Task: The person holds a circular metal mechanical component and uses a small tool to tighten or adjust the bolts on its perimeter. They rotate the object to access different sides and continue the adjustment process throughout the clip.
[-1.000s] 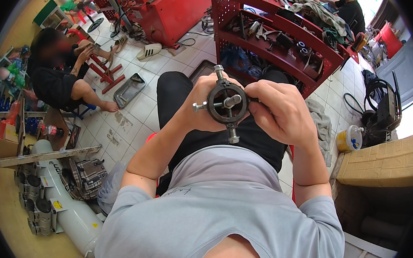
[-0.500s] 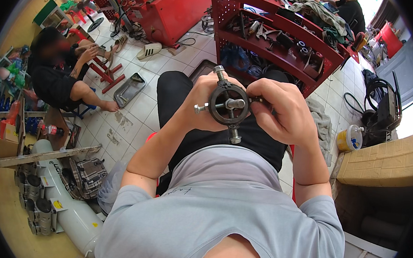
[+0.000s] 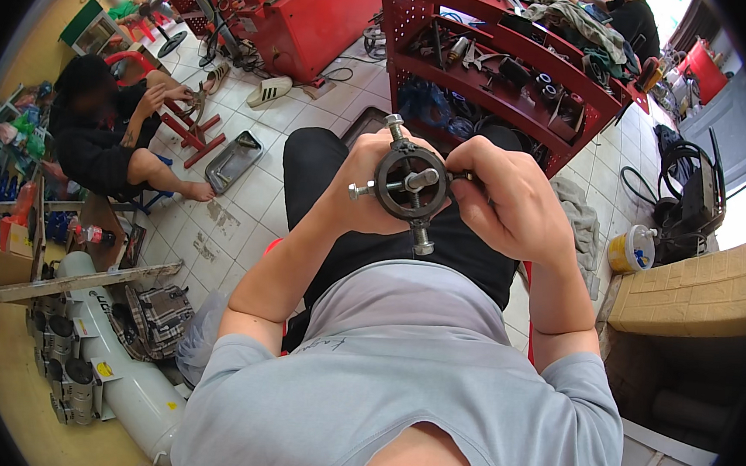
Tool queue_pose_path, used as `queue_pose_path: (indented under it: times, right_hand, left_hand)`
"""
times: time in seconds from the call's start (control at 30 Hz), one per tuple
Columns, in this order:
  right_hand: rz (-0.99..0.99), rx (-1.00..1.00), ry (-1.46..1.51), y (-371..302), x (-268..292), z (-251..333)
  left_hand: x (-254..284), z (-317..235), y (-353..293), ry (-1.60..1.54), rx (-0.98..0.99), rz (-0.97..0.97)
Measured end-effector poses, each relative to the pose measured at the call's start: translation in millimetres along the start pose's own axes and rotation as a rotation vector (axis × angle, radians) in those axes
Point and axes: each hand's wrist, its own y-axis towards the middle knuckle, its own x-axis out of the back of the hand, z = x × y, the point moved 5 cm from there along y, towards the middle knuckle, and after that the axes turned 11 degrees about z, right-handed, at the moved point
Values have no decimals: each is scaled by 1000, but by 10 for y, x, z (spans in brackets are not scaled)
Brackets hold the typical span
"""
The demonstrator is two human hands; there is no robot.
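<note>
In front of my lap I hold a dark metal ring with a bolt standing out on each side, like a centring clamp. A grey rod shows at its middle. My left hand is closed around the ring from behind and the left; most of those fingers are hidden. The thumb and fingers of my right hand pinch the bolt on the ring's right side. Bare of fingers are the top bolt, the left bolt and the bottom bolt.
Ahead stands a red tool cart loaded with tools and rags. A metal tray lies on the tiles, left. Another person sits beyond it. On the right are a yellow-labelled tub and a tan padded bench.
The ring has shifted and tilted very slightly in my hands, its bottom bolt a little higher. My right hand keeps its pinch. The seated person has moved their arms and head.
</note>
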Motion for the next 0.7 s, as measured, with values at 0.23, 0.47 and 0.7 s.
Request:
queue_pose_path:
  times: [0.23, 0.47, 0.7]
  right_hand:
    - [37, 5, 27, 12, -17, -25]
    - [79, 18, 113, 40, -9, -16]
    - [77, -11, 164, 42, -20, -41]
  left_hand:
    - [10, 24, -21, 12, 24, 43]
    - [22, 23, -22, 37, 13, 60]
    - [19, 36, -26, 23, 6, 59]
